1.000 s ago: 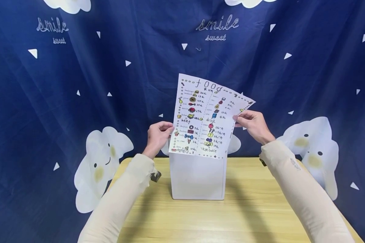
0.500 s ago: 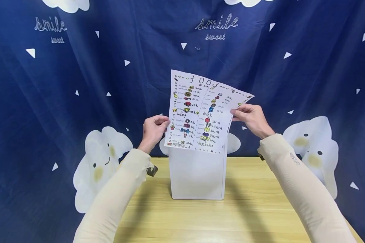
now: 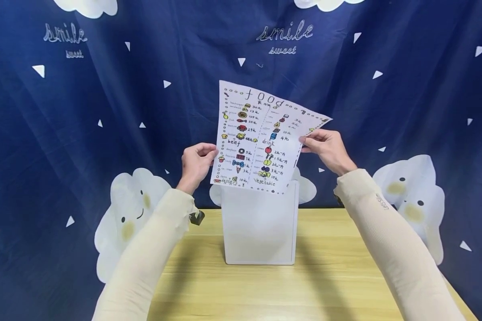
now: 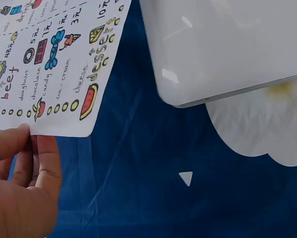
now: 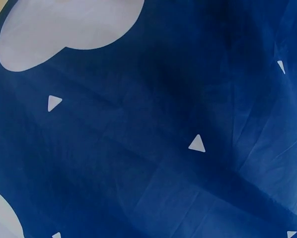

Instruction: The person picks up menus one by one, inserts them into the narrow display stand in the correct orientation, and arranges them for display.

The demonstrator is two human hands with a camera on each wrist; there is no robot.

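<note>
I hold the food menu sheet [image 3: 261, 138] up between my hands, my left hand [image 3: 196, 162] pinching its left edge and my right hand [image 3: 325, 149] pinching its right edge. Its bottom edge hangs just above the open top of the white box [image 3: 259, 227], which stands on the wooden table [image 3: 329, 285].

One menu sheet [image 3: 261, 138] – one white box [image 3: 259, 227] – two hands.
</note>
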